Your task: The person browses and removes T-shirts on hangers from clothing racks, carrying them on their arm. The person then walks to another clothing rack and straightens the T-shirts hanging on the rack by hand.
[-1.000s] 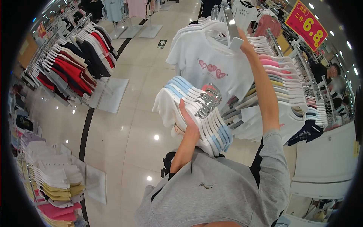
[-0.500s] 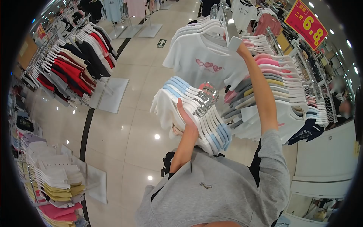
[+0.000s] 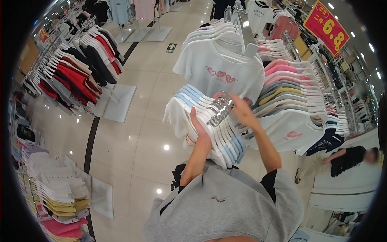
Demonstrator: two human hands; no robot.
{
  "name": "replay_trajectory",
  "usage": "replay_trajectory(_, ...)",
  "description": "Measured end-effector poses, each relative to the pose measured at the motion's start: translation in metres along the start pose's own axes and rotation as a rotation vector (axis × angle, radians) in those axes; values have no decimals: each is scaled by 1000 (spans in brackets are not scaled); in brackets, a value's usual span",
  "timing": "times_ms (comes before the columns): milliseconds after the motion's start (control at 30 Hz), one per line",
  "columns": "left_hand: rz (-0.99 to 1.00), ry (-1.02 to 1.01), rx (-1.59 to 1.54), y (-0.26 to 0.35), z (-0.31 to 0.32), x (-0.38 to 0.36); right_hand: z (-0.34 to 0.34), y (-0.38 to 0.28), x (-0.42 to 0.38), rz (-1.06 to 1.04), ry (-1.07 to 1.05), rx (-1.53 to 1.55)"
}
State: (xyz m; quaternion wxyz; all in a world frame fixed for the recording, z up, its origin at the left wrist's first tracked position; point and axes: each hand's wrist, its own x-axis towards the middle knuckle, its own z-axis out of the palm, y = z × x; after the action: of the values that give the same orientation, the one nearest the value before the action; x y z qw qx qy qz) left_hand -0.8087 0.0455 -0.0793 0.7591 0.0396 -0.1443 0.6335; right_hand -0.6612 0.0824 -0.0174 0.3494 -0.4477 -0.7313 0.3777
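A bundle of white T-shirts with light-blue sleeves [image 3: 186, 96] on white hangers rests against my front. My left hand [image 3: 199, 124] is closed around the side of this bundle, thumb pointing up. The metal hanger hooks [image 3: 219, 109] stick up together in its middle. At the far end of those hooks is my right hand [image 3: 243, 111], its fingers curled in against them and slightly blurred. Just ahead, a white T-shirt with pink hearts [image 3: 221, 72] hangs on a metal rack arm [image 3: 244, 32].
Right of the bundle, a rack holds pink, grey and yellow shirts [image 3: 286, 86]. A red price sign [image 3: 325, 27] rises above it. Clothes racks [image 3: 80, 68] line the left side of the tiled floor [image 3: 149, 121]. A person in black [image 3: 348, 161] is at the right.
My right hand has come down from the rack arm to the hanger hooks. My left hand still holds the bundle. A person has come into view at the right.
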Motion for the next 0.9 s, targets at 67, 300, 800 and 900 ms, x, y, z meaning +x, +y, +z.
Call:
replay_trajectory(67, 30, 80, 56, -1, 10, -1, 23, 10, -25, -159, 33, 13)
replay_trajectory(300, 3, 117, 87, -5, 2, 0, 18, 7, -28, -90, 151, 137)
replay_trajectory(800, -11, -52, -17, 0, 7, 3, -143, -40, 128, -199, 280, -48)
replay_trajectory(900, -17, -48, -27, -2, 7, 1, -133, -20, 167, -249, 190, -66)
